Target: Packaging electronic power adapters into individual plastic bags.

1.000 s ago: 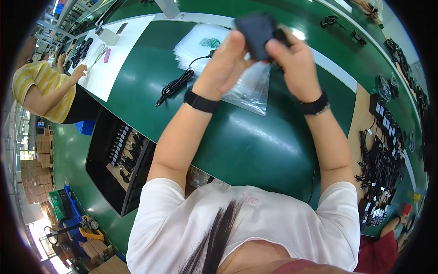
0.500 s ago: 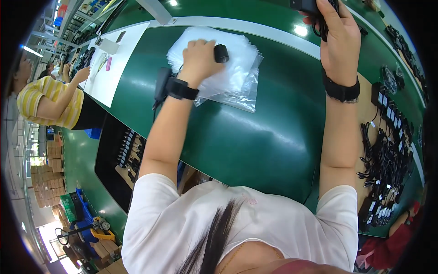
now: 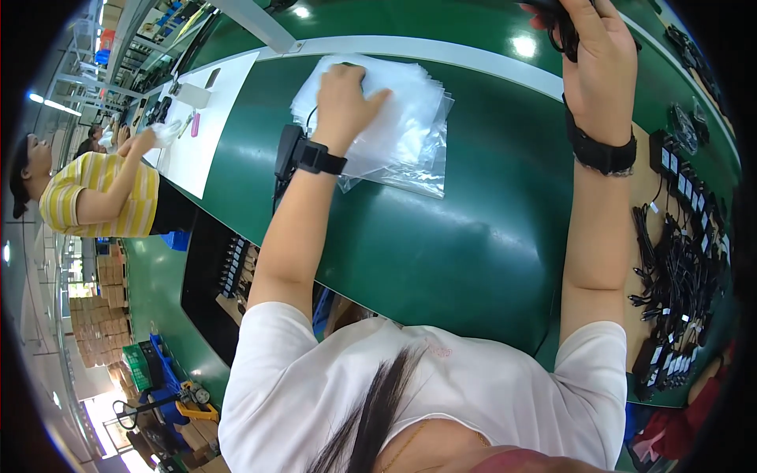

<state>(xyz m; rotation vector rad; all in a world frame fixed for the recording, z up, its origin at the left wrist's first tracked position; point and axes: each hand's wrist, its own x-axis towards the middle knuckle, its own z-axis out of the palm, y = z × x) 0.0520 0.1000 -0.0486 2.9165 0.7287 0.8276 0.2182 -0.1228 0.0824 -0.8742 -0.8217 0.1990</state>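
Note:
My left hand [image 3: 344,109] is over a stack of clear plastic bags [image 3: 418,126], its fingers curled and its thumb out to the side. A dark edge shows by its fingertips; the hand covers the rest of that piece. Next to my left wrist lies a black power adapter [image 3: 289,150], with a thin cord curving up toward the hand. At the top right my right hand [image 3: 603,55] is raised, its fingers wrapped round a black coiled cable [image 3: 563,35]. Whatever is joined to that cable is partly cut off by the frame's upper edge.
Many black adapters with cables [image 3: 678,260] lie on a brown board at the right. A white sheet [image 3: 213,118] covers the table's left part, where a person in a striped shirt [image 3: 102,193] works. A metal post [image 3: 256,24] rises at the back.
The black block beside my left hand is now out of sight, and the hand has turned with its thumb outward. My right hand has shifted slightly right with the cable.

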